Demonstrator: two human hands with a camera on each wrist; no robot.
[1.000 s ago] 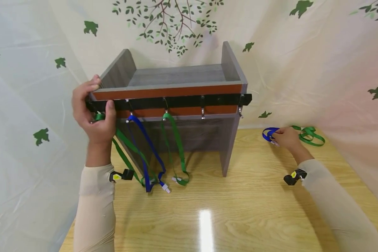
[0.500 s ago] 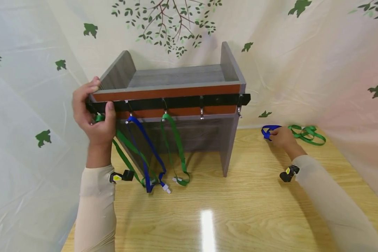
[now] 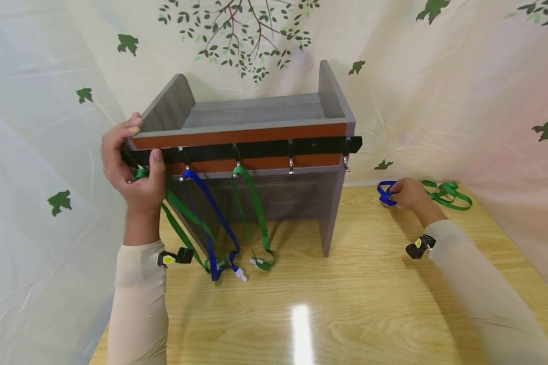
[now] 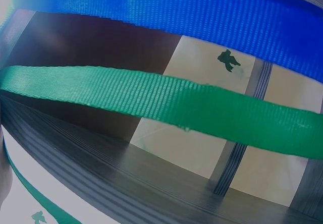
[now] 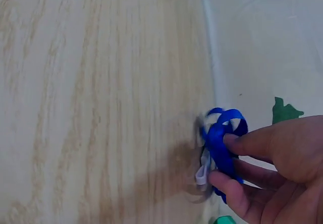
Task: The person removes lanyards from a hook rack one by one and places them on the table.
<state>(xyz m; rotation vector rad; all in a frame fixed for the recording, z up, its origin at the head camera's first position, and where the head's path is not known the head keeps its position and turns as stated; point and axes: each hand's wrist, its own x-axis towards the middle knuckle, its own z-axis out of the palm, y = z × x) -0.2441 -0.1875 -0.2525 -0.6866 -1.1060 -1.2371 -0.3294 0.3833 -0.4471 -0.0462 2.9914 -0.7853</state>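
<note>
Right wrist view shows your right hand (image 5: 285,168) with thumb and fingers pinched on the loose blue lanyard (image 5: 219,146), its strap bunched in small loops and a white clip (image 5: 201,176) beside your fingertips. Whether the bundle is off the wooden table (image 3: 370,314) or just touching it, I cannot tell. Just beyond that hand, to its right, the loose green lanyard (image 3: 449,195) lies coiled near the wall sheet (image 3: 507,76).

Your left hand (image 3: 121,175), well apart from the right, is clamped on the front left corner of the grey shelf unit (image 3: 332,203), fingers over the upper edge and thumb across the black rail (image 3: 265,148). Three lanyards hang from the rail's hooks: the first green lanyard (image 3: 182,207) by your left hand, then the hung blue lanyard (image 3: 204,188), then the second green lanyard (image 3: 258,203). Farther right, the fourth hook (image 3: 290,165) and the end hook (image 3: 346,161) carry nothing.

By the look of it, you are at the picking-up step, with the left hand there to steady the unit. Your next move seems to call for lifting the blue bundle free of the green coil, bringing it left to the fourth hook, and spreading its loop enough to slip over the hook's tip
</note>
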